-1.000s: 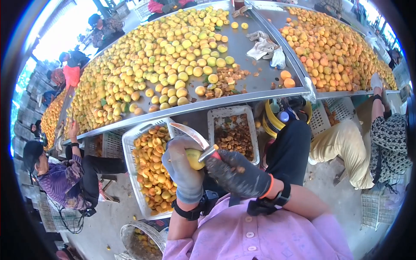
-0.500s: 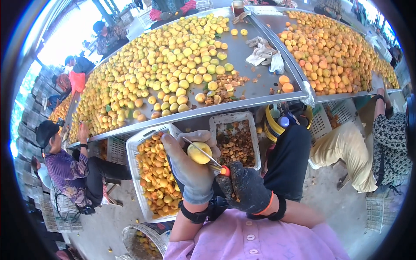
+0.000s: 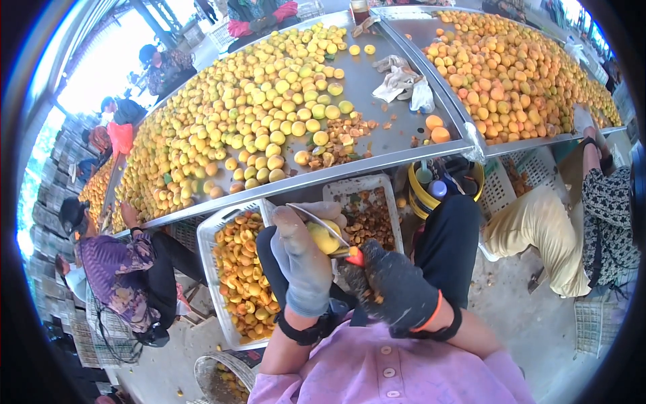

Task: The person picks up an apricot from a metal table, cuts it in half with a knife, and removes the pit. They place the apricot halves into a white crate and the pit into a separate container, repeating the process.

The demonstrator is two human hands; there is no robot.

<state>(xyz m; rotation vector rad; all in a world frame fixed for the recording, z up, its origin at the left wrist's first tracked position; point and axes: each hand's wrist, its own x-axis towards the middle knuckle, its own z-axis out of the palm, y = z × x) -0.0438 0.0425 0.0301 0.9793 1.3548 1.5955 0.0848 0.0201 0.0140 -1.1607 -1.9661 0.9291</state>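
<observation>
Cupped in my left hand [image 3: 304, 252], which wears a pale grey-white glove, is a yellow apricot [image 3: 326, 238]. My right hand [image 3: 393, 288], in a dark, stained work glove with an orange cuff edge, is closed round the red handle of a slim knife [image 3: 355, 256]. Its thin metal blade lies across the apricot and reaches toward my left fingers; how deep it sits in the flesh I cannot tell. Below my left hand stands a white crate [image 3: 207, 269] of split apricot halves [image 3: 245, 289]. Beyond my hands, another pale crate [image 3: 397, 222] holds brown pits and scraps [image 3: 367, 219].
A metal table [image 3: 377, 161] carries heaped yellow apricots [image 3: 235, 114] and, past a divider, orange ones [image 3: 511, 87]. Discarded gloves [image 3: 397, 81] lie on it. A yellow bucket [image 3: 412, 192] stands near my right knee. People sit at left [image 3: 121, 269] and right [image 3: 609, 222]. A tipped basket [image 3: 208, 370] is low left.
Both hands, with the apricot and knife, have shifted slightly to the right in view. The apricot sits turned in my left fingers, and the view itself has moved a little.
</observation>
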